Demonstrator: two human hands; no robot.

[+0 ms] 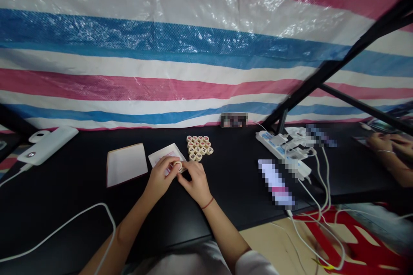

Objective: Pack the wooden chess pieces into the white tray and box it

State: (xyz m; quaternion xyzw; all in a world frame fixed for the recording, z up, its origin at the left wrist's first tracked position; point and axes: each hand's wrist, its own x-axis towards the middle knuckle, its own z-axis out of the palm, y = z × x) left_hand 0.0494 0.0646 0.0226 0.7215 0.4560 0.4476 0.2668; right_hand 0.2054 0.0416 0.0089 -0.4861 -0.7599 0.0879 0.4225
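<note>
- And here we were: the left hand (158, 178) sat at the near edge of a white card (167, 157), its fingers (171, 162) pinching a round xiangqi piece (178, 165) by the rim.
- The right hand (195, 182), a red string bracelet (208, 203) on its wrist, was right beside it, with its fingers (186, 171) curled down against the same piece. Were they gripping it too? I couldn't tell.
- That piece was between the two hands, over the card's lower right corner.
- Just beyond, a tight cluster of xiangqi pieces (199, 148) lay flat on the black worktop (64, 189), just off the card's upper right edge.
- Over to the left, a larger cream card (126, 164) lay apart from the hands.
- Further left was a white rectangular device (48, 146) with a cable running from it.
- On the right, a white power strip (266, 139) was crowded with plugs and white cables.
- At the far right end of the worktop, another person's hand (382, 141) was in view, with a thin bracelet at the wrist.
- Behind it all hung a striped tarpaulin (161, 81) in blue, pink and white.
</note>
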